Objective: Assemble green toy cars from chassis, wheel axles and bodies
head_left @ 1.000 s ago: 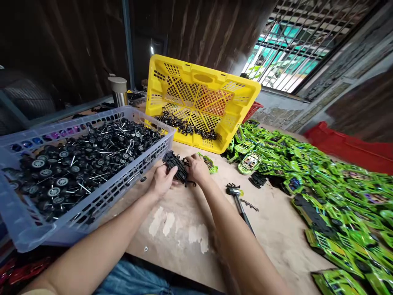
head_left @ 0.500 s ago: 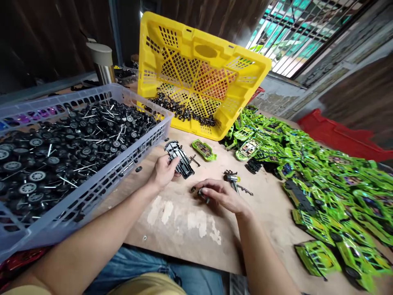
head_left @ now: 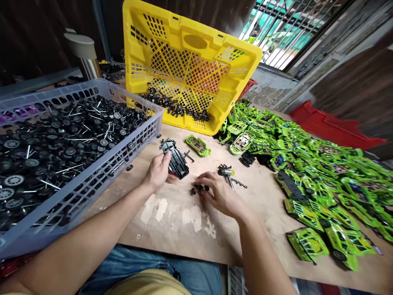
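My left hand [head_left: 157, 172] is closed on the edge of a black toy car chassis [head_left: 178, 162], tilted just above the wooden table. In the fingers of my right hand [head_left: 220, 193] is a small wheel axle [head_left: 199, 189] with dark wheels, low over the tabletop; the fingertips are partly hidden. Beyond the chassis lie a thin black plastic part [head_left: 188, 156] and an upturned green car body [head_left: 197, 145]. A small hammer [head_left: 226, 173] with a yellow-tipped head rests past my right hand, among thin black strips [head_left: 239, 183].
A translucent crate [head_left: 144, 131] full of wheel axles stands at the left. A yellow basket [head_left: 193, 24] leans at the back, with black parts inside. Green car bodies [head_left: 276, 139] are heaped along the right. Behind them is a red crate [head_left: 325, 123]; a steel flask [head_left: 89, 67] stands far left.
The whole scene has shifted slightly left and up as the head turned. The wheel axle in my right hand now shows more plainly between the fingers. My left hand still holds the chassis.
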`<state>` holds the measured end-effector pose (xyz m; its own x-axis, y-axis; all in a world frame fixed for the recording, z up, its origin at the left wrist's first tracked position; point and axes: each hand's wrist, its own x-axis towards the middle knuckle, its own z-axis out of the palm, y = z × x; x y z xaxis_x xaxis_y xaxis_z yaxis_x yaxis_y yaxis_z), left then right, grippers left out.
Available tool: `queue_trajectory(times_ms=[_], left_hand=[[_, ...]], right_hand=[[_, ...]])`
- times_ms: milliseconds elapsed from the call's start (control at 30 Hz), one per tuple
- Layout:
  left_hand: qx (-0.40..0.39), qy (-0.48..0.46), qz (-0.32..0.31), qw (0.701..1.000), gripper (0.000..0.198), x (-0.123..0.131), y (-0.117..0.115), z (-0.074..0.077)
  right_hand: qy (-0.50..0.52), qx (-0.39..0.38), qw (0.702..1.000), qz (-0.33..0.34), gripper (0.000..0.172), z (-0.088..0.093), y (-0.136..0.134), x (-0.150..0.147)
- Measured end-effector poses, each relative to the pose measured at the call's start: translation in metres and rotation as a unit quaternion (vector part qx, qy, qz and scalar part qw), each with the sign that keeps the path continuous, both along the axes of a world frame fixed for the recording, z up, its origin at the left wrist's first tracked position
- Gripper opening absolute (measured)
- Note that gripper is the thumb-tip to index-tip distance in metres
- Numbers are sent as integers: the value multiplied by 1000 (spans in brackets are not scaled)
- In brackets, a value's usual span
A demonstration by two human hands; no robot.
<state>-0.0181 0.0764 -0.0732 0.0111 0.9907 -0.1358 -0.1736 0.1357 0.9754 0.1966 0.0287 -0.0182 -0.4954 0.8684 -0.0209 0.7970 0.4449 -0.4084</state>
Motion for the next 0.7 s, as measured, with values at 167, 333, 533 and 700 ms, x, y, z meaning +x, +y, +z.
queue_trajectory(times_ms=[167,333,533,700], left_hand=[[14,40,7,999,56,1,-3,4],[22,50,4,999,43,3,-6,5],[45,31,2,998,33,6,-8,6],[72,48,34,996,33,8,-11,4]], right_hand=[[-90,2,983,-162,23,2,0,-9],[-187,-5,966,-180,15,-1,4,-25],[140,190,958,-162,20,5,6,-42],[107,242,960,-92,18,-21,15,-58]])
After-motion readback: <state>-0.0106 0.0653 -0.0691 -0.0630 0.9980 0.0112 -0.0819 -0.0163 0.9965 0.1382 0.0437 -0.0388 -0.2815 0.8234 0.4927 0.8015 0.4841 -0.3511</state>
